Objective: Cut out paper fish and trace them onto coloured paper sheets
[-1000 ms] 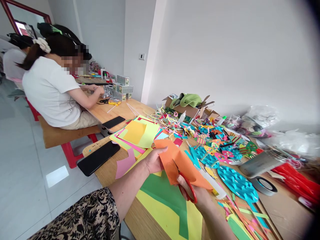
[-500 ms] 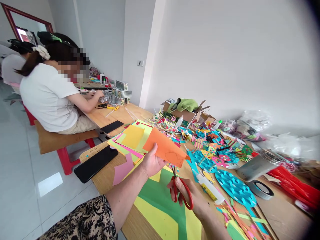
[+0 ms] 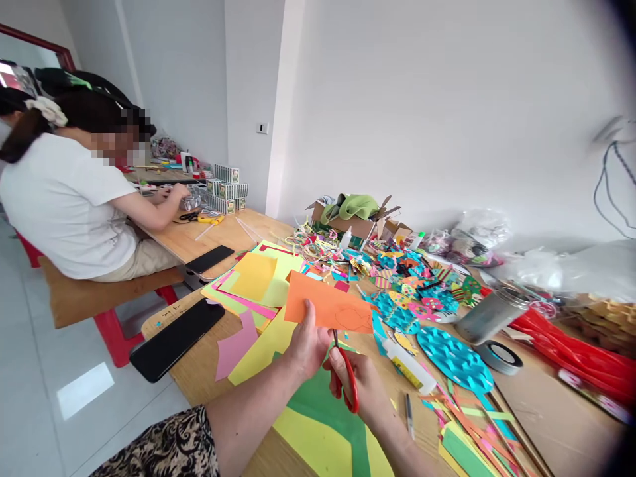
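Observation:
My left hand [image 3: 309, 341] is closed on a sheet of orange paper [image 3: 322, 301], thumb on top and fingers beneath. A drawn outline shows near the sheet's right end. In my right hand [image 3: 362, 381] is a pair of red-handled scissors [image 3: 352, 384], the fingers through the loops. The scissor blades point up at the lower edge of the orange paper; whether they touch it I cannot tell. Under both hands lie green paper [image 3: 322, 404] and yellow paper [image 3: 313, 440] on the wooden table.
Stacked coloured sheets [image 3: 253, 275] and a black phone [image 3: 176, 338] lie to the left. Rightward are a glue bottle [image 3: 410, 368], blue paper ovals [image 3: 454, 358], a tape roll [image 3: 499, 356], a metal can [image 3: 491, 315] and paper scraps [image 3: 467, 444]. A person [image 3: 74, 199] sits at the far left.
The view has turned a little to the right. The orange paper has been tilted to lie more level, and the scissors have turned so that their blades look closer together.

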The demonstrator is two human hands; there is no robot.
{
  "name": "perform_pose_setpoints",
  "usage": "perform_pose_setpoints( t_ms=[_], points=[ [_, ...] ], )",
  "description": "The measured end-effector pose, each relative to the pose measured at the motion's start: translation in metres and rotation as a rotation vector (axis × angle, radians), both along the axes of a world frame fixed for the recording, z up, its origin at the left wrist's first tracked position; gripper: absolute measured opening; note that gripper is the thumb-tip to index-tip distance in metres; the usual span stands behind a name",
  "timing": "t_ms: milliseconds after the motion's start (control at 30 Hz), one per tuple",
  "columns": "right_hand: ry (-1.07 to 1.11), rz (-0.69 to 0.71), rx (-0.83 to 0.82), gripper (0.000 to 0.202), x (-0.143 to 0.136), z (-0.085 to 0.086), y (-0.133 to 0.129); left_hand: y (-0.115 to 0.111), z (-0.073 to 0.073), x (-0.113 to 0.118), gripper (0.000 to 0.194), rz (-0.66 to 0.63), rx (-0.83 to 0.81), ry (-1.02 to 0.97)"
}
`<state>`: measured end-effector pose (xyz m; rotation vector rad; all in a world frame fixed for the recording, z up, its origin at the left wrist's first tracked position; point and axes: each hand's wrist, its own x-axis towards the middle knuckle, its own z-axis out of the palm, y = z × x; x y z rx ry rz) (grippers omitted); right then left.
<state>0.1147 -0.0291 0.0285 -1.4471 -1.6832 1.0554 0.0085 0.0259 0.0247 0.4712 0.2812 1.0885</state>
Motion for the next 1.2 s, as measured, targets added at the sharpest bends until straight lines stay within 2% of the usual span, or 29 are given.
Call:
perform_pose_setpoints(
  t_ms=[333,500,667,900,1200],
  points=[
    [-0.004,0.005,-0.090,0.059,-0.005,0.002,-0.005,0.003,0.005,0.003,0.061,0.225,-0.007,0.039],
    [0.002,-0.016,-0.075,0.057,-0.006,0.002,-0.004,0.001,0.003,0.004,0.060,0.227,0.015,0.030],
    [0.012,-0.063,-0.029,0.057,-0.003,-0.003,-0.002,-0.007,0.001,0.007,0.058,0.176,-0.056,0.078],
    [0.015,-0.092,-0.025,0.061,-0.005,-0.003,-0.001,-0.010,-0.003,0.010,0.052,0.219,-0.045,0.129],
    [0.078,-0.130,-0.037,0.059,-0.007,-0.010,-0.001,-0.011,-0.003,0.011,0.054,0.191,-0.037,0.139]
  ],
)
